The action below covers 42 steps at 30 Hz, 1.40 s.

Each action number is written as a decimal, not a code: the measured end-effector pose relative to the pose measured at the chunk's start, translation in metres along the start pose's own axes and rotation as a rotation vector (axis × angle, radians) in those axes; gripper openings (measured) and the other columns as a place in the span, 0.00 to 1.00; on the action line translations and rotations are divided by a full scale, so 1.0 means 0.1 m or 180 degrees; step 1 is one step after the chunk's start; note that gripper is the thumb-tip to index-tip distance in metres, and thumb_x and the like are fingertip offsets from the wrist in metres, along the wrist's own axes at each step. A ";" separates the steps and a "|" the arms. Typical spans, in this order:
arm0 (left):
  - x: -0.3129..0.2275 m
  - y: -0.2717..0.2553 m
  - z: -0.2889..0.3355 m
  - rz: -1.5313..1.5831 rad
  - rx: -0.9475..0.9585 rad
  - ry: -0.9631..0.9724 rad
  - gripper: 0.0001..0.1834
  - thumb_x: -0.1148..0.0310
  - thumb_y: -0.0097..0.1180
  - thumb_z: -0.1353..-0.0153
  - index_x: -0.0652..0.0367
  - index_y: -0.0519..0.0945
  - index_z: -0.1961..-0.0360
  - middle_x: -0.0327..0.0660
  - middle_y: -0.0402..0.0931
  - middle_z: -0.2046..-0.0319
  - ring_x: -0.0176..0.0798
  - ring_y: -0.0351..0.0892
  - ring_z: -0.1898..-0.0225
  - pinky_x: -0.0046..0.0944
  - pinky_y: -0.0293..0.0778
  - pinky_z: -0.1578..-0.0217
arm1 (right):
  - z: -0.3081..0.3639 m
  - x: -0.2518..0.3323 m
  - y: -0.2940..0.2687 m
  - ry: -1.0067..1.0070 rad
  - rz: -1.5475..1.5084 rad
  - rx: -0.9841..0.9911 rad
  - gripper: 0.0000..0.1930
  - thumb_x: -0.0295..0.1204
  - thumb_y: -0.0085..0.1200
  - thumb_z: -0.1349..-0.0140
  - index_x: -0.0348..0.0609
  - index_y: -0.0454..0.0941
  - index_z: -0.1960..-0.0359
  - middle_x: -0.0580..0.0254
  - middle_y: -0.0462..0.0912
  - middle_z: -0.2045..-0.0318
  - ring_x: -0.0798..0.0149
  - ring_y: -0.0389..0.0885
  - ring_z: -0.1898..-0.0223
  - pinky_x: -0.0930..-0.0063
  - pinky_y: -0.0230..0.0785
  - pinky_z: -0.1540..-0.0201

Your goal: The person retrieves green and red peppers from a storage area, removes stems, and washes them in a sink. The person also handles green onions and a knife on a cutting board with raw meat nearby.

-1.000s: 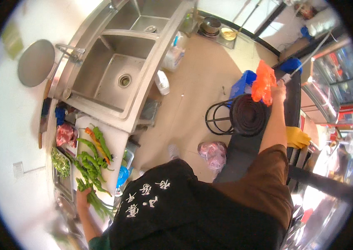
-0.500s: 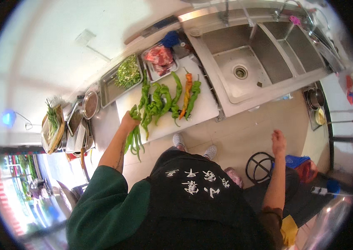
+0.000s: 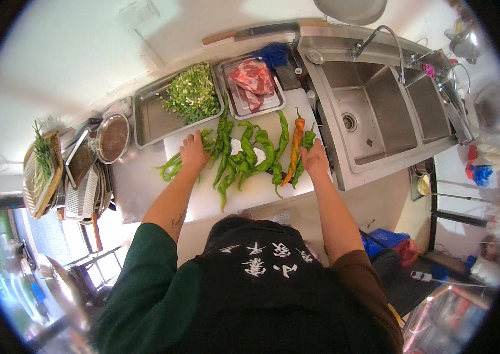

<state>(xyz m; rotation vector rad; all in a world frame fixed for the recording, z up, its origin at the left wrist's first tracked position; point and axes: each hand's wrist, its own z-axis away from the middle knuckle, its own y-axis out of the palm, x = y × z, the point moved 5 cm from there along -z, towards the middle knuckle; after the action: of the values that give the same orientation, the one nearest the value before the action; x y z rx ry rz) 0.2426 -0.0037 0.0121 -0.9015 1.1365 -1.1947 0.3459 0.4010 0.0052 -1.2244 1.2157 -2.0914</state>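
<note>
On the white cutting board (image 3: 203, 196) lies a row of long, curled green peppers (image 3: 266, 147). An orange pepper (image 3: 295, 150) sits near the row's right end. My left hand (image 3: 194, 150) is closed around a bunch of slim green peppers (image 3: 171, 169) at the left end, their tips sticking out to the left. At the right end my right hand (image 3: 315, 158) grips the outermost green pepper (image 3: 307, 141), its fingertips partly hidden. Beneath the middle peppers, a flat greyish blade (image 3: 257, 154) shows in part.
Behind the board stand a metal tray (image 3: 151, 121) of chopped greens (image 3: 194, 93) and a smaller tray (image 3: 232, 106) with raw meat (image 3: 253, 82). A steel double sink (image 3: 344, 154) adjoins on the right. A round strainer (image 3: 112, 138) and stacked baskets (image 3: 82, 192) stand left.
My right hand has come from out over the floor to the right end of the pepper row. My left hand has moved farther onto the board with its bunch. The view has shifted.
</note>
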 end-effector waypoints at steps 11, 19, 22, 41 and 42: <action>0.24 -0.20 0.21 0.0606 -0.0573 0.0579 0.50 0.57 0.74 0.50 0.56 0.62 0.28 0.52 0.66 0.33 0.58 0.62 0.30 0.59 0.60 0.33 | -0.24 0.00 -0.23 -0.0512 -0.0520 -0.0349 0.43 0.33 0.65 0.46 0.43 0.58 0.28 0.40 0.72 0.44 0.40 0.75 0.44 0.52 0.72 0.41; -1.74 -0.84 0.82 0.3880 0.1062 0.1274 0.30 0.58 0.59 0.30 0.60 0.67 0.32 0.51 0.76 0.43 0.44 0.75 0.42 0.43 0.71 0.41 | 0.70 1.13 -0.44 -0.1352 -0.2318 0.0581 0.45 0.23 0.65 0.39 0.38 0.48 0.24 0.50 0.74 0.41 0.60 0.79 0.43 0.68 0.73 0.40; -2.03 -0.91 0.84 0.4205 0.1219 0.1193 0.27 0.59 0.57 0.27 0.59 0.68 0.33 0.49 0.79 0.48 0.40 0.77 0.48 0.39 0.73 0.44 | 0.78 1.27 -0.64 -0.1116 -0.2380 0.1472 0.38 0.26 0.61 0.33 0.39 0.54 0.26 0.56 0.78 0.48 0.66 0.80 0.50 0.70 0.75 0.47; -2.49 -0.62 1.35 0.3083 0.0868 0.0966 0.22 0.59 0.55 0.29 0.59 0.71 0.39 0.55 0.82 0.60 0.59 0.82 0.57 0.51 0.76 0.56 | 0.53 0.81 -1.29 -0.2108 -0.2369 0.0785 0.04 0.25 0.56 0.33 0.37 0.76 0.63 0.54 0.76 0.64 0.57 0.78 0.64 0.67 0.73 0.58; -2.51 -0.63 1.36 0.3006 0.0797 0.0928 0.21 0.59 0.55 0.29 0.59 0.72 0.41 0.56 0.82 0.61 0.61 0.82 0.58 0.52 0.76 0.57 | 0.53 0.80 -1.28 -0.2203 -0.2299 0.0602 0.04 0.25 0.55 0.33 0.37 0.76 0.63 0.53 0.76 0.64 0.55 0.79 0.64 0.66 0.73 0.59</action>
<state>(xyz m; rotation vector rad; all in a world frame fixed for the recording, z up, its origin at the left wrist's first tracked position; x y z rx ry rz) 0.3615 0.2267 0.1477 0.0550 1.3722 -0.6482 0.3582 0.3865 0.1642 -2.2531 0.2676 -1.8367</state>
